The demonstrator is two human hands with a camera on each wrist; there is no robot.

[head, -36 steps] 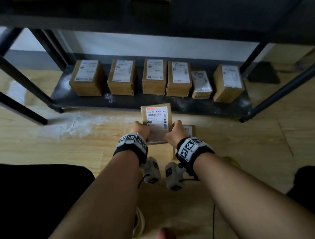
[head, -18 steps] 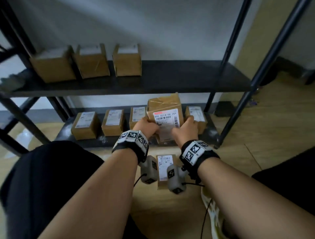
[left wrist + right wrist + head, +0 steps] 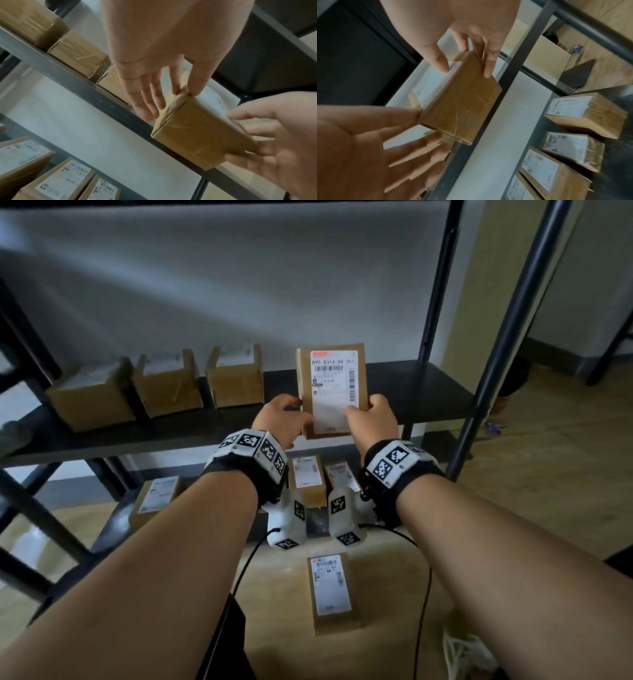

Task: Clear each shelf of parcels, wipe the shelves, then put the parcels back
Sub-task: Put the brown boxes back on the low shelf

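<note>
A brown cardboard parcel (image 3: 332, 385) with a white barcode label is in the air at the height of the black middle shelf (image 3: 428, 392), in front of its bare right part. My left hand (image 3: 281, 419) pinches its left edge and my right hand (image 3: 371, 419) pinches its right edge. In the left wrist view the left hand (image 3: 164, 97) has its thumb on the label face and its fingers under the parcel (image 3: 197, 132). The right wrist view shows the right hand (image 3: 464, 67) holding the parcel (image 3: 462, 102) the same way. Three taped parcels (image 3: 168, 386) stand on the shelf's left part.
Several labelled parcels (image 3: 306, 481) lie on the bottom shelf (image 3: 113, 529). One more parcel (image 3: 332, 590) lies on the wooden floor below my wrists. Black uprights (image 3: 507, 337) frame the rack's right end. A grey cloth-like thing (image 3: 13, 436) lies at the middle shelf's left end.
Both hands have raised the parcel from just above the floor to the middle shelf's height. The head view has tilted up from the bottom shelf.
</note>
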